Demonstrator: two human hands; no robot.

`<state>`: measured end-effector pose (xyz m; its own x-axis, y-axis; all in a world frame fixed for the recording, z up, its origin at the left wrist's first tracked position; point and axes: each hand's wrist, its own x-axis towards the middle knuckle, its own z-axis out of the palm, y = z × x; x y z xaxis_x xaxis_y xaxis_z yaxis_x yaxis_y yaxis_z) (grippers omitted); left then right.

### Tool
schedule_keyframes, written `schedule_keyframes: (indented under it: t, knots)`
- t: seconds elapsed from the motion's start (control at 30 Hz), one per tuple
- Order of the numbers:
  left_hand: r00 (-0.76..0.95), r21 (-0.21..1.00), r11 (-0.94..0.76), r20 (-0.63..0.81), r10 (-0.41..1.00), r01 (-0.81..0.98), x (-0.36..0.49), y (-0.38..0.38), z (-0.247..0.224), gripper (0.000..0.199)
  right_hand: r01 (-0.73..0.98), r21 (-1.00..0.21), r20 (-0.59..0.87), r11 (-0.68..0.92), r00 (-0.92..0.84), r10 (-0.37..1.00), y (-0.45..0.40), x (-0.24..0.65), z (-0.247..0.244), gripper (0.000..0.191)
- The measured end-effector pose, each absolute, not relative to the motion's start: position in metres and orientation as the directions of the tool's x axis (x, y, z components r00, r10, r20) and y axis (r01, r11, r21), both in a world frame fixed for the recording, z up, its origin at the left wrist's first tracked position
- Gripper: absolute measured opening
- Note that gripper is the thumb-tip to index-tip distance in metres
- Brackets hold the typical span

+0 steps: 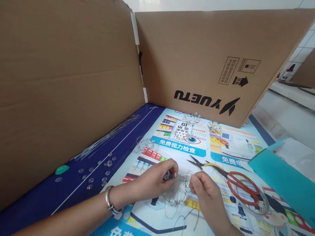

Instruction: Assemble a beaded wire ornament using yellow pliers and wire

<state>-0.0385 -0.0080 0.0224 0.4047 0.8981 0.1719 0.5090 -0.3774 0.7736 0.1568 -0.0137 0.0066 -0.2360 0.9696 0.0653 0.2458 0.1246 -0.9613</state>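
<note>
On the dark blue edge of the printed mat (50, 200), clear beads (98, 170) lie scattered to the left of my hands. My left grip (151, 180) is closed, pinching a small blue piece (166, 176) on a tangle of thin wire (177, 199), which sits near the middle of the mat between my hands. My right grip (207, 194) is also closed, on a strand of that wire. Farther right lie pliers (208, 166), red-handled scissors (241, 189) and a teal folder (291, 188).
</note>
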Motion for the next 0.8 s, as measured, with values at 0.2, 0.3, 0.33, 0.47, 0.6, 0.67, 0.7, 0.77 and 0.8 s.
schedule_keyframes:
  t: [0.2,0.3,0.33,0.47,0.6,0.67,0.7,0.77,0.8]
  knots:
    - [0.474,0.882,-0.328,0.142,0.869,0.339,-0.040,-0.006,0.021,0.032,0.221,-0.971,0.036,0.087,-0.224,0.974,-0.012,0.155,0.008,0.028]
    - [0.475,0.892,-0.323,0.146,0.868,0.317,-0.039,-0.005,0.019,0.037,0.221,-0.972,0.035,0.085,-0.219,0.975,-0.011,0.155,0.008,0.028]
    - [0.472,0.895,-0.317,0.143,0.870,0.314,-0.039,-0.005,0.018,0.038,0.221,-0.972,0.036,0.085,-0.218,0.975,-0.012,0.155,0.008,0.028]
    - [0.428,0.900,-0.283,0.123,0.895,0.331,-0.038,-0.006,0.019,0.036,0.225,-0.970,0.035,0.086,-0.222,0.974,-0.012,0.156,0.009,0.028]
    - [0.425,0.922,-0.226,0.076,0.902,0.314,-0.040,-0.005,0.021,0.030,0.220,-0.971,0.043,0.093,-0.224,0.974,-0.011,0.155,0.010,0.028]
    - [0.473,0.948,-0.170,0.024,0.881,0.270,-0.043,-0.004,0.021,0.026,0.207,-0.974,0.047,0.094,-0.224,0.973,-0.010,0.155,0.010,0.028]
    - [0.498,0.962,-0.136,0.001,0.867,0.236,-0.045,-0.003,0.021,0.024,0.198,-0.976,0.045,0.091,-0.224,0.973,-0.010,0.155,0.009,0.028]
    - [0.538,0.985,-0.061,-0.034,0.842,0.158,-0.049,-0.001,0.022,0.020,0.175,-0.981,0.042,0.083,-0.227,0.973,-0.010,0.156,0.008,0.027]
    - [0.546,0.992,-0.028,-0.045,0.837,0.126,-0.050,0.000,0.023,0.019,0.162,-0.984,0.038,0.077,-0.231,0.972,-0.010,0.156,0.008,0.027]
